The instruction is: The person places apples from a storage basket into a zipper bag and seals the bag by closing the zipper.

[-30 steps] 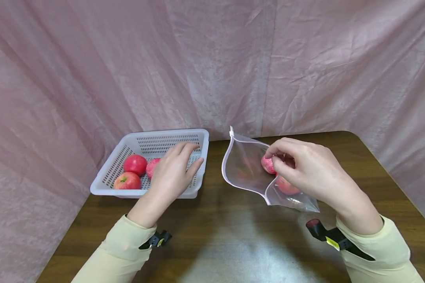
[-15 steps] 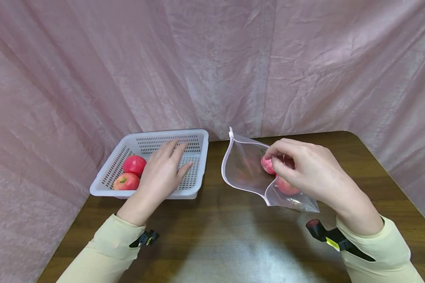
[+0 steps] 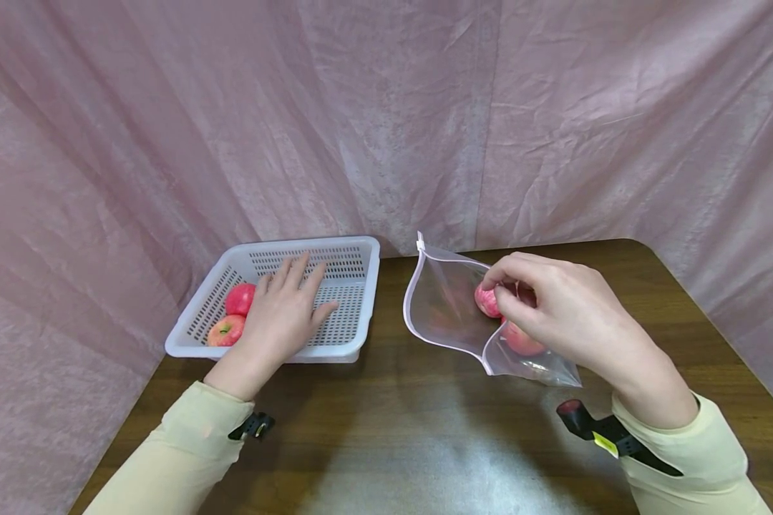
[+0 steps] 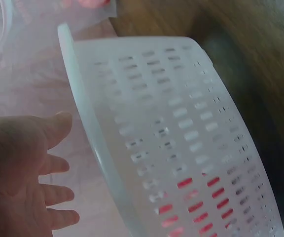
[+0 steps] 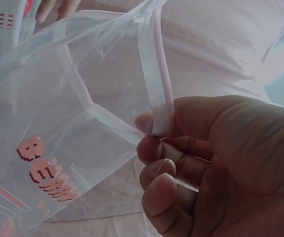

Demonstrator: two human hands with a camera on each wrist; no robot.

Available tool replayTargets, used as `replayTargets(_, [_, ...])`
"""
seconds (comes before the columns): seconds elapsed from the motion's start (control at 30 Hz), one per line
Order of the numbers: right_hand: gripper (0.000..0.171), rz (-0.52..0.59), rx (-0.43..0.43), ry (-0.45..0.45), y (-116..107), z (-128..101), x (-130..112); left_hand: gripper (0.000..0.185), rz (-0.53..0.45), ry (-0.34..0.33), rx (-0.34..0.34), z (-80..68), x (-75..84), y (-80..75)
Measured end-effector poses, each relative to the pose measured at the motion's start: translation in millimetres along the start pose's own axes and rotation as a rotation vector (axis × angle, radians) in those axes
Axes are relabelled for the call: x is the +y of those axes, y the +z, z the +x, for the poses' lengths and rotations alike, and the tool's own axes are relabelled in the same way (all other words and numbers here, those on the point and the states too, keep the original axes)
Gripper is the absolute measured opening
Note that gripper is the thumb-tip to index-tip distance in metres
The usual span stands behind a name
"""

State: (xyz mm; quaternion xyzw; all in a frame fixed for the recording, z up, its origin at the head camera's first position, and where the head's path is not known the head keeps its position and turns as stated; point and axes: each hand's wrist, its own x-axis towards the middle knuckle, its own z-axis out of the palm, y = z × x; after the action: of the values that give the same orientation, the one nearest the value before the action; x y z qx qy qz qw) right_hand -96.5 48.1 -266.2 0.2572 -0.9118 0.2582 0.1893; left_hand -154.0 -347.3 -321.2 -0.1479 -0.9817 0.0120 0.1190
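My left hand (image 3: 280, 315) hovers over the white slotted basket (image 3: 375, 293), fingers spread and nothing held. Two red apples, one at the back (image 3: 240, 298) and one nearer (image 3: 226, 331), show in the basket left of that hand, partly covered by it. To the right, my right hand (image 3: 567, 307) pinches the rim of a clear zip bag (image 3: 451, 307) between thumb and fingertips. The bag's mouth gapes toward the basket. Inside lie a pinkish apple (image 3: 487, 300) and a redder apple (image 3: 522, 340). In the right wrist view the pinched zip strip (image 5: 154, 74) shows plainly.
Basket and bag stand on a brown wooden table (image 3: 399, 429), near its far edge. A pink curtain (image 3: 386, 121) hangs behind. The bag's slider (image 3: 421, 243) sticks up at its far left corner. Each wrist carries a small camera, such as the right one (image 3: 576, 418).
My left hand has moved left across the basket, spreading its fingers and covering the apple seen beside the other two. The right hand and the bag have stayed put.
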Motion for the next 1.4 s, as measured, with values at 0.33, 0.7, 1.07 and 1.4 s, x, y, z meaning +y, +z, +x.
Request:
replayTargets(0.33, [0.025, 0.002, 0.002, -0.001, 2, 3, -1, 0.078, 0.000, -0.090, -0.141, 4.3, -24.3, 3.6])
replayTargets(0.7, [0.024, 0.010, -0.015, 0.012, 3, 5, 0, 0.081, -0.003, -0.143, -0.230, 8.8, -43.0, 10.5])
replayTargets(1.07, [0.023, 0.021, -0.013, 0.012, 3, 5, 0, 0.079, -0.025, -0.143, -0.286, 13.2, -51.0, 9.9])
replayTargets(1.4, [0.024, 0.023, -0.015, 0.012, 4, 5, 1, 0.077, -0.048, -0.135, -0.331, 16.4, -66.7, 16.1])
